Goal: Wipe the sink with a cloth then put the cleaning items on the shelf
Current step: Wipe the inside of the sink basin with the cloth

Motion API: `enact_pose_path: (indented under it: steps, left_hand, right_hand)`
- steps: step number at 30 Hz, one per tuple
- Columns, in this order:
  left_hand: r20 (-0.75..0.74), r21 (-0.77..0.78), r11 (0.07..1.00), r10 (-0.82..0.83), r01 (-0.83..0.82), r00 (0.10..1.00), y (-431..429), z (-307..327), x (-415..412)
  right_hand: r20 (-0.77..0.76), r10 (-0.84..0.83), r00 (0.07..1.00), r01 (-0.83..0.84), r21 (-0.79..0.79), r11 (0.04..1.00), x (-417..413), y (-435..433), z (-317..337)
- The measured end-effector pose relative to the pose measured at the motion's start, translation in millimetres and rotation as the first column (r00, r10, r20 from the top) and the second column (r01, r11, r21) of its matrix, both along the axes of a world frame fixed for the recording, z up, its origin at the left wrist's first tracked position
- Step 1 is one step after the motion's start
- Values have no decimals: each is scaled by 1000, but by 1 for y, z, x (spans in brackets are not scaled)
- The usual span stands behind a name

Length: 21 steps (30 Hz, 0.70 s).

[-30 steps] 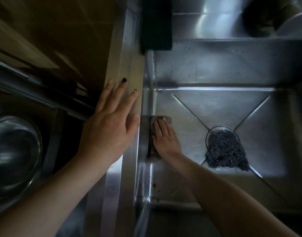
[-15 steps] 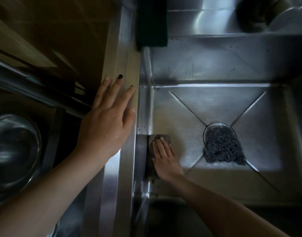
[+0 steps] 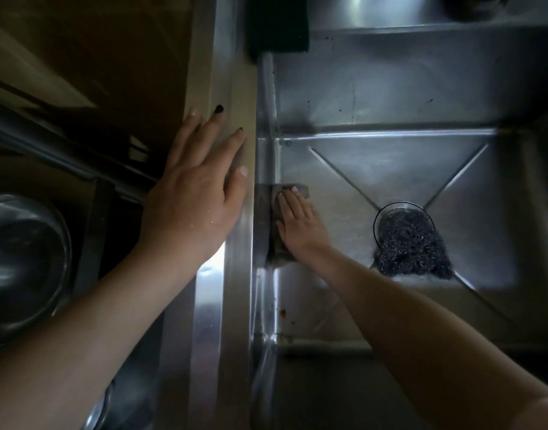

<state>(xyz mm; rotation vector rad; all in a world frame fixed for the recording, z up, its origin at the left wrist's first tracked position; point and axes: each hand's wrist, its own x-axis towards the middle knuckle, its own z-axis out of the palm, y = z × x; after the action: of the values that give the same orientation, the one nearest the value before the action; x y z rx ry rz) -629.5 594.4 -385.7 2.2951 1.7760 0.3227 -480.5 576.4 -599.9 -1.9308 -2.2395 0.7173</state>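
When I look down from the head camera: I see a shiny metal sink (image 3: 421,88), and two bare arms reach in from the bottom of the picture.
Left grip (image 3: 195,193): it lies flat on the metal counter (image 3: 207,305) just beside the sink's left side. Its fingers are straight and a little spread. It holds nothing, so it is let go. Two of its nails look dark. Small wet drops shine on its back.
Right grip (image 3: 300,221): it is down inside the sink. Its fingers are straight and close together. It presses flat on the cloth and does not curl round it.
Cloth (image 3: 277,248): it is grey and lies on the sink floor under the right grip. Its left side touches the sink's left wall. I can see only its edges round the fingers and the palm.
Sink floor: lines in the metal make a big X. The cloth is on the left part, well apart from the middle of the X.
Scrubber (image 3: 412,243): a dark ball of wire sits in the middle of the sink floor, near the right arm but not touching it.
Drain ring (image 3: 378,218): a thin round ring shows at the top of the scrubber, partly under it.
Dark block (image 3: 277,23): it sits at the sink's far left corner, on the rim. It is too dark for me to tell what it is.
Bowl (image 3: 21,259): a round metal bowl is far left, lower than the counter.
Rust spot (image 3: 282,312): a small brown mark is on the sink's left wall, near the front corner.
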Motion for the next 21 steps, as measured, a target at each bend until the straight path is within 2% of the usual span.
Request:
enact_pose_path:
  steps: [7, 17, 21]
  left_hand:
    - [41, 44, 999, -8, 6, 999, 1, -4, -3]
    - [90, 21, 1000, -10, 8, 996, 1, -3, -1]
    - [141, 87, 996, 0, -12, 990, -3, 1, -3]
  right_hand:
    - [-8, -53, 999, 53, 14, 998, -2, 13, -1]
    - [50, -36, 998, 42, -141, 989, 13, -33, 14]
    - [80, -20, 997, 37, -210, 977, 18, -49, 26]
